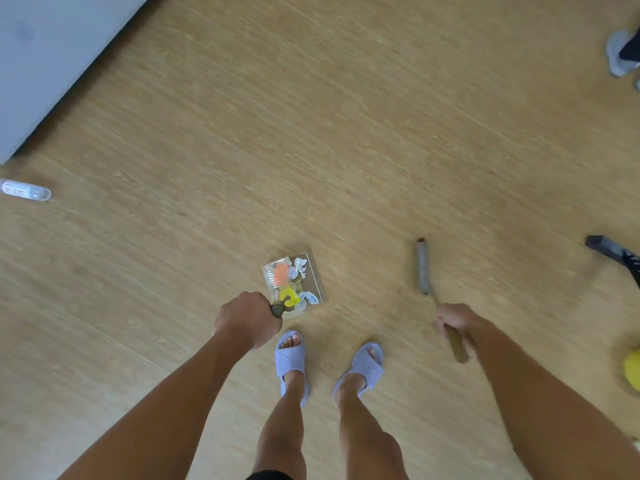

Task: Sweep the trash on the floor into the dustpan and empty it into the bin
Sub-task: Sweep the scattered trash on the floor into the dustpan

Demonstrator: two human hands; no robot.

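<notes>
My left hand (246,319) is closed around the dustpan handle, just ahead of my feet. The clear dustpan (313,271) hangs below it and holds trash: an orange comb (281,274), a yellow piece (289,296) and crumpled white paper (300,265). My right hand (456,320) grips the olive handle of a long broom (423,268), whose grey head points away from me over the floor, right of the dustpan. A clear plastic bottle (25,191) lies on the floor at the far left. No bin is in view.
A pale grey cabinet or wall (41,64) fills the top left corner. Another person's grey shoe (618,53) is at the top right, a dark object (613,252) at the right edge, a yellow object (633,368) lower right. My feet wear lilac slippers (291,355).
</notes>
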